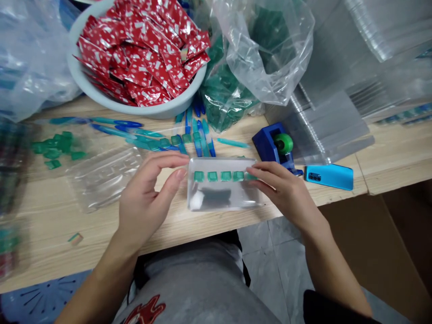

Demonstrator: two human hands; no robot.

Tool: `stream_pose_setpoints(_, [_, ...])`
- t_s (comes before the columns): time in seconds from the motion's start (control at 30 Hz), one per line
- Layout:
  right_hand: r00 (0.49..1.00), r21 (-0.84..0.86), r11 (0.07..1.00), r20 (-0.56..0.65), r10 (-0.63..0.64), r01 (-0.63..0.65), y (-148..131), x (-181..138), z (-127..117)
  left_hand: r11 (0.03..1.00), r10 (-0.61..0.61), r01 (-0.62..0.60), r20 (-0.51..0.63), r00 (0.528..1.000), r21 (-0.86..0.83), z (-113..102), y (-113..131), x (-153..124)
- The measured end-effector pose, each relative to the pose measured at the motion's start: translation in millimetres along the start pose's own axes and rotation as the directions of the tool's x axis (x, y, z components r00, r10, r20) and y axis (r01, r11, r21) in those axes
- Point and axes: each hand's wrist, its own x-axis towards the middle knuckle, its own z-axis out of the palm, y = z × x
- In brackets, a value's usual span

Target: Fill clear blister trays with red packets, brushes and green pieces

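A shallow clear plastic tray point(216, 204) lies near the table's front edge. Along its upper half runs a row of several translucent green cubes point(226, 176). My left hand point(148, 193) is at the tray's left end, its thumb and forefinger closing on the upper left corner. At the other end is my right hand point(281, 186), fingers pinched around one more green piece at the end of the row. That piece is partly hidden by the fingers. Behind the tray lie several blue and teal pen-shaped sticks point(202, 135).
A pale basin point(135, 108) of red printed packets stands at the back. Beside it is a clear bag point(229, 90) with green contents. A blue tape dispenser point(266, 141) and blue phone point(329, 177) are right. Loose green cubes point(60, 144) and an empty clear tray point(104, 177) lie left.
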Motion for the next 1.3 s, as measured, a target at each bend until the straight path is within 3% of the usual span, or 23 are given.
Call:
stream_pose_setpoints(0.2, [0.995, -0.083, 0.991, 0.005, -0.101, 0.101, -1, 3, 6, 0.990, 0.013, -0.024, 0.079, 0.997, 0.140, -5, -22, -7])
stream_pose_setpoints(0.4, [0.998, -0.105, 0.993, -0.004, -0.061, 0.060, 5, 2, 11, 0.956, 0.110, -0.128, 0.082, 0.991, 0.264, -4, -21, -18])
stream_pose_setpoints(0.57, [0.995, -0.118, 0.989, -0.036, -0.090, 0.085, 11, 3, 14, 0.942, 0.111, -0.157, 0.169, 0.979, 0.296, -10, -25, -42])
stream_pose_setpoints(0.73, [0.985, -0.159, 0.986, -0.159, -0.073, 0.047, 2, 14, 7, 0.928, 0.076, -0.119, 0.135, 0.988, 0.353, -28, -38, -55])
stream_pose_setpoints(0.83, [0.960, -0.229, 0.971, -0.249, -0.129, 0.071, -15, 28, 2, 0.910, 0.083, -0.121, 0.113, 0.990, 0.395, -40, -45, -61])
stream_pose_setpoints(1.03, [0.936, -0.313, 0.933, -0.237, -0.260, 0.179, -47, 60, 8, 0.850, 0.031, -0.005, -0.040, 0.999, 0.527, -86, -78, -81])
stream_pose_setpoints(1.1, [0.954, -0.342, 0.931, -0.214, -0.211, 0.129, -47, 64, 9, 0.840, 0.021, 0.034, -0.095, 0.995, 0.542, -100, -85, -84])
stream_pose_setpoints(1.17, [0.978, -0.368, 0.930, -0.194, -0.079, 0.002, -38, 60, 7, 0.862, 0.032, 0.014, -0.083, 0.996, 0.507, -101, -81, -78])
stream_pose_setpoints(1.23, [0.979, -0.386, 0.912, -0.192, 0.070, -0.141, -26, 46, 4, 0.912, 0.102, -0.103, 0.023, 0.995, 0.397, -85, -64, -67])
stream_pose_setpoints(1.3, [0.959, -0.376, 0.890, -0.214, 0.186, -0.256, -16, 25, 1, 0.934, 0.236, -0.276, 0.190, 0.953, 0.224, -54, -38, -52])
